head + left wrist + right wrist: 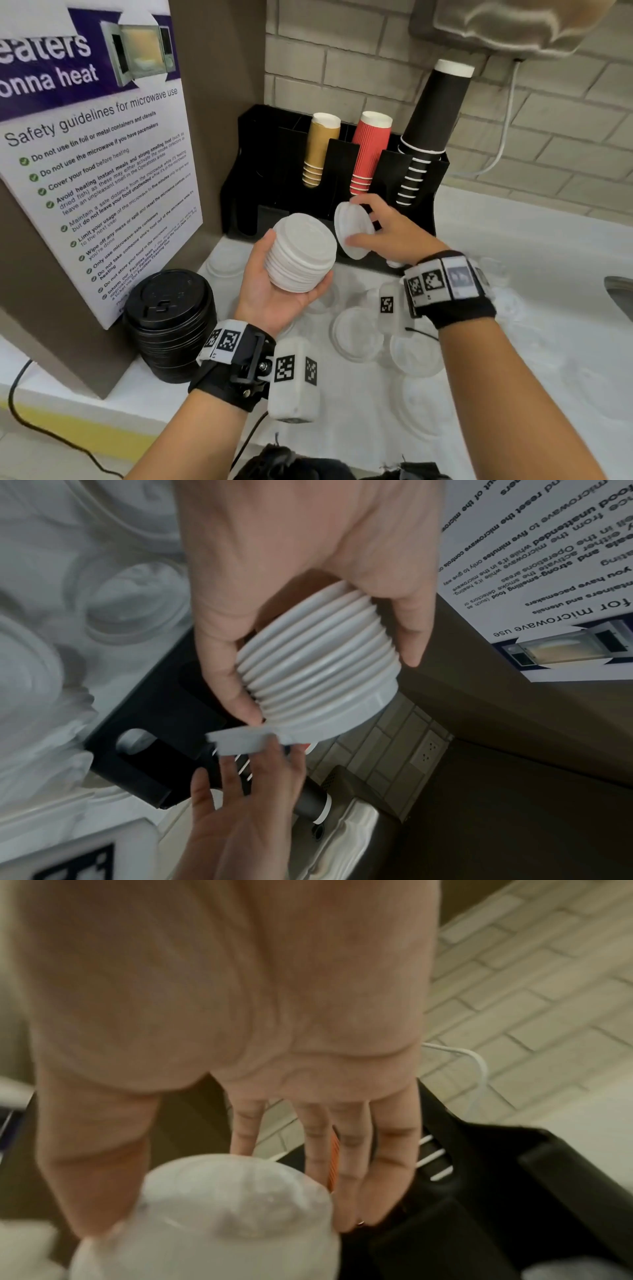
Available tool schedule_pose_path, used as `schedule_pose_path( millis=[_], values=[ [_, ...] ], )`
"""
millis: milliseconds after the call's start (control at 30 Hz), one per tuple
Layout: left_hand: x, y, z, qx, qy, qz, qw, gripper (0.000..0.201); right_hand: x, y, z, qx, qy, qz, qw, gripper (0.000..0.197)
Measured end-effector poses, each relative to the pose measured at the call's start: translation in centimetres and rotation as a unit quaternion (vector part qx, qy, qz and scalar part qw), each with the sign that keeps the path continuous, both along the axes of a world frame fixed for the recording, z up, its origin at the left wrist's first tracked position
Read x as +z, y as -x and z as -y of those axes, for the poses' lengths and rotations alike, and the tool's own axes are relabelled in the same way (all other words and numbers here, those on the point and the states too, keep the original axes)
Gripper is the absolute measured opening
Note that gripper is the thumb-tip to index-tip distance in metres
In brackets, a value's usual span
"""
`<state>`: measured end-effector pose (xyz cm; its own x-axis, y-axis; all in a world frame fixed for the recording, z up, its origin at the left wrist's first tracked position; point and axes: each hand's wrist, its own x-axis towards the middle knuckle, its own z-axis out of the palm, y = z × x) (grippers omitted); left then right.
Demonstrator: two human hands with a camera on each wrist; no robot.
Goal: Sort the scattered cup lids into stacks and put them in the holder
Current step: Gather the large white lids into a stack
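Note:
My left hand (274, 294) holds a tall stack of white lids (301, 253) above the counter, thumb on one side and fingers on the other; the left wrist view shows the ribbed white stack (318, 669) in that grip. Just right of it, my right hand (387, 233) pinches a single white lid (352, 228) on edge, thumb in front and fingers behind. That lid (222, 1218) is blurred in the right wrist view. The black holder (260, 144) stands right behind both hands. A stack of black lids (171, 322) sits at the left.
Several clear lids (356, 332) lie scattered on the white counter under my wrists. The holder's back slots carry tan cups (320, 147), red cups (370, 150) and black cups (431, 120). A microwave poster (96, 154) stands left; a sink edge (621, 294) shows far right.

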<state>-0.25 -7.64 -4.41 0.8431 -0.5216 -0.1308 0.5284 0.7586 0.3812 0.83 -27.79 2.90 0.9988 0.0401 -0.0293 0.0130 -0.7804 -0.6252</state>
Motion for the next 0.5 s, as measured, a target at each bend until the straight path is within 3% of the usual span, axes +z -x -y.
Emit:
schedule_pose_path(
  millis=[100, 167, 367, 500],
  values=[
    [-0.1, -0.1, 0.5, -0.003, -0.006, -0.003, 1.0, 0.054, 0.2, 3.1, -1.1, -0.001, -0.17, 0.044, 0.984, 0.056],
    [-0.2, -0.3, 0.9, -0.004, -0.016, 0.005, 1.0, 0.052, -0.2, 4.7, -1.4, 0.006, -0.226, 0.077, 0.971, 0.059],
    [-0.7, -0.1, 1.8, -0.008, -0.044, 0.026, 0.999, 0.038, -1.2, 6.2, -1.8, 0.029, -0.215, 0.106, 0.971, 0.063],
    [-0.8, 0.0, 2.3, -0.023, -0.083, 0.045, 0.995, 0.057, -1.3, 6.0, -1.5, 0.042, -0.179, 0.116, 0.976, 0.057]
  ],
)
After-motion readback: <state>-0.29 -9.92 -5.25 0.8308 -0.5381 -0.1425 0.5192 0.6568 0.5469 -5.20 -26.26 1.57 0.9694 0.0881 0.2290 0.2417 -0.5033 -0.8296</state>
